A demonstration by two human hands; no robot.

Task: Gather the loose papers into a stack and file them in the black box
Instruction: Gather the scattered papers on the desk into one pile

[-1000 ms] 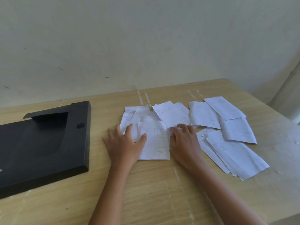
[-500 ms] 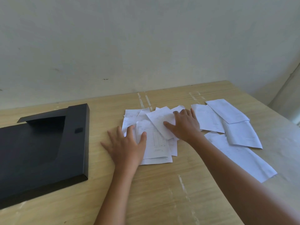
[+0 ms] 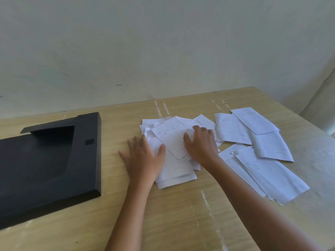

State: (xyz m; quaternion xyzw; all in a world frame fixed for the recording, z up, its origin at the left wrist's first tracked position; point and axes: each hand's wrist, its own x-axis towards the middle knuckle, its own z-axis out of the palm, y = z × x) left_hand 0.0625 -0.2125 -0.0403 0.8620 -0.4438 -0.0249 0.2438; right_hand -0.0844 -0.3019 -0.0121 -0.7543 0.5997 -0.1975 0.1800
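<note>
Head view, left hand [image 3: 143, 160] flat with fingers spread beside paper pile [image 3: 172, 142], right hand [image 3: 201, 144] pressing its top sheet, fingers together, box [image 3: 87, 160] far left, loose sheets [image 3: 262, 151] right.

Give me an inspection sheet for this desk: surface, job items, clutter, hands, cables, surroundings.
Surface: wooden table, pale scuff lines.
Job items: black box at left, lying flat; central pile of papers, untidy; loose sheets spread at right, overlapping.
Clutter: nothing seen.
Hands: left hand flat on the pile's left edge; right hand on its top sheet, fingers bent; its grip is unclear.
Cables: nothing seen.
Surroundings: plain wall behind the table.
</note>
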